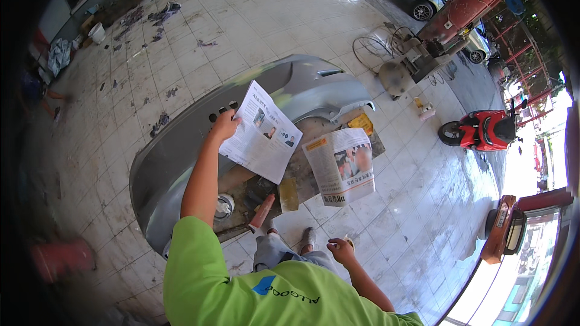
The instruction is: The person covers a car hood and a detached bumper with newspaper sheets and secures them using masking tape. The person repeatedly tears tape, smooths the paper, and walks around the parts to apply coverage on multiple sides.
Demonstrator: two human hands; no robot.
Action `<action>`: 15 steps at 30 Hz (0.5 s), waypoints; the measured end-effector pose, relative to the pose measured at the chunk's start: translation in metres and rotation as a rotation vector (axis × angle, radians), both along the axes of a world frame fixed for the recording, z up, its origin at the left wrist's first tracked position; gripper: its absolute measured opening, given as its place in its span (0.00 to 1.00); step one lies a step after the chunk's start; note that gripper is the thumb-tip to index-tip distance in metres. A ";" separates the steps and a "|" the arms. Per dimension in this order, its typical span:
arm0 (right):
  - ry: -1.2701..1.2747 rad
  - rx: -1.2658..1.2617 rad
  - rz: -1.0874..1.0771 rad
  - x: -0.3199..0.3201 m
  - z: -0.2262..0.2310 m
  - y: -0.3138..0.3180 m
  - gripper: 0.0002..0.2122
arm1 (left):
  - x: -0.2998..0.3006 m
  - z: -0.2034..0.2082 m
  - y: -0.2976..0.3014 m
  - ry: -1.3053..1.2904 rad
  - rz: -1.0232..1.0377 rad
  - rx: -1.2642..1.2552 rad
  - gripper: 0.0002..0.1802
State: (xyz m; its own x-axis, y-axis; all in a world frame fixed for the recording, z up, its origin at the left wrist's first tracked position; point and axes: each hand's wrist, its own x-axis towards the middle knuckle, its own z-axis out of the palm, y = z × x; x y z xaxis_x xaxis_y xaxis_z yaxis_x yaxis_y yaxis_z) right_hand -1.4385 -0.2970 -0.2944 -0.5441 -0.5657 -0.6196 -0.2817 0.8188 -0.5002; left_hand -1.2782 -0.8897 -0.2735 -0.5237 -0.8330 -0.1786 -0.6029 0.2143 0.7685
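Observation:
My left hand [225,125] grips the left edge of a newspaper sheet [266,136], raised over a grey car bumper [199,127]. A second, folded newspaper [342,166] hangs over the right side of a low worn board [308,128] inside the bumper's curve. Down by my right thigh, my right hand [342,250] has its fingers curled around something small and pale that I cannot make out. Near my feet on the board are an orange-red tube [263,211], a yellowish flat piece [289,195] and an open round tub [224,206]. The newspaper hides part of the bumper.
A yellow packet [361,123] lies at the board's far right end. Beyond it stand a machine with hoses [417,57], a red post [471,0] and a red motorbike [486,130]. Dark rags [164,13] lie on the tiled floor at far left, near a white bucket [96,33].

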 end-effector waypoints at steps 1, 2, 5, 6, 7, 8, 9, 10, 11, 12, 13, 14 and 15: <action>-0.020 -0.044 0.009 0.001 0.009 -0.014 0.17 | 0.002 0.020 0.021 0.103 0.028 0.018 0.15; -0.049 -0.149 0.023 0.004 0.009 -0.023 0.16 | 0.002 0.052 0.049 0.233 0.011 0.071 0.13; -0.206 -0.372 0.055 0.015 0.067 -0.087 0.16 | 0.023 0.142 0.146 0.415 0.006 0.230 0.11; -0.370 -0.429 0.069 0.015 0.090 -0.105 0.22 | 0.025 0.156 0.179 0.471 0.006 0.200 0.12; -0.463 -0.518 0.025 0.016 0.099 -0.120 0.24 | 0.023 0.163 0.208 0.464 -0.017 0.216 0.13; -0.564 -0.608 -0.017 0.020 0.105 -0.134 0.26 | 0.019 0.169 0.236 0.445 -0.030 0.163 0.16; -0.668 -0.690 -0.058 0.023 0.111 -0.145 0.28 | 0.016 0.155 0.255 0.415 -0.064 0.077 0.20; -0.833 -0.744 -0.146 0.022 0.117 -0.157 0.33 | 0.009 0.163 0.278 0.352 -0.072 -0.013 0.26; -1.000 -0.793 -0.231 0.022 0.120 -0.164 0.38 | 0.006 0.157 0.295 0.256 -0.055 0.004 0.27; -0.979 -0.795 -0.239 0.020 0.106 -0.169 0.36 | 0.003 0.161 0.313 0.293 -0.068 0.064 0.26; -0.993 -0.756 -0.212 0.021 0.113 -0.166 0.34 | 0.002 0.165 0.334 0.330 -0.031 0.073 0.23; -1.008 -0.718 -0.187 0.021 0.119 -0.162 0.33 | 0.007 0.150 0.347 0.271 -0.023 0.133 0.25; -1.020 -0.682 -0.147 0.022 0.129 -0.162 0.32 | 0.011 0.134 0.355 0.219 -0.004 0.186 0.26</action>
